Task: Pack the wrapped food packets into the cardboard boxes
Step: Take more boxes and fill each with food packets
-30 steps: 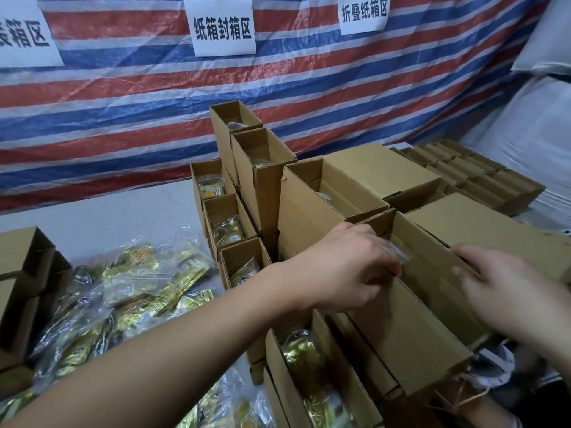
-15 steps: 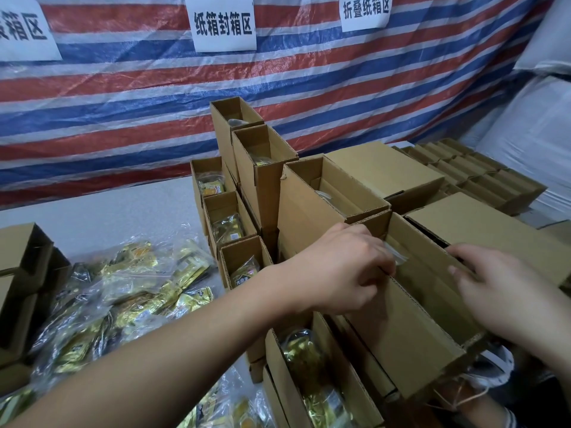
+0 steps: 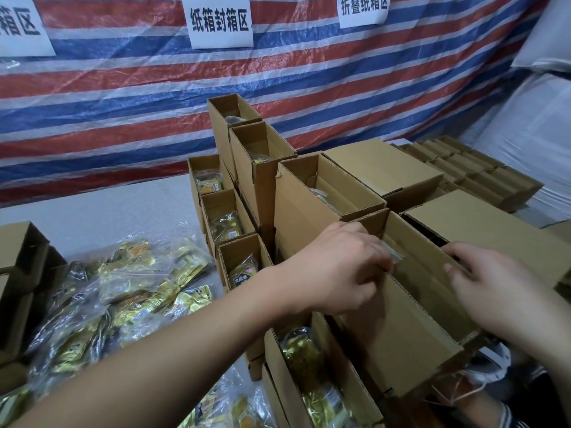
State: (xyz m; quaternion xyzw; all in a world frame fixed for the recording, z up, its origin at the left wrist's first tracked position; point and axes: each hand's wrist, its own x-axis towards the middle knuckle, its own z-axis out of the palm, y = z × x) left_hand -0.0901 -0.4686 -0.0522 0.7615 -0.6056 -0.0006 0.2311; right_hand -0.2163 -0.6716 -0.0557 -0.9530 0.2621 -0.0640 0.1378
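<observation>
My left hand point(image 3: 336, 270) is curled over the near-left corner of the open cardboard box point(image 3: 411, 307) in front of me, fingers pinched together on the clear edge of a wrapped packet point(image 3: 394, 256) that pokes out just past my fingertips above the box's mouth. My right hand point(image 3: 494, 288) rests on the box's right wall, fingers hooked over the rim; I can't tell whether they actually grip the cardboard or only press on it. Everything else sits around this box: the heap of loose gold packets point(image 3: 123, 291) lies well to its left on the table point(image 3: 92, 217), a column of filled narrow boxes point(image 3: 225, 217) stands just left of it, a taller open box point(image 3: 321, 193) touches its far side, and another filled box point(image 3: 309, 378) lies against its near-left wall. I think the main risk is that the box looks tilted and perched on its neighbours rather than flat, so a hard push down could tip it toward me or slide it off. The slippery film could also slip from my pinch, or catch on the flap by my knuckles and fold instead of dropping in. If my right hand eases, the wall may bow and narrow the opening.
</observation>
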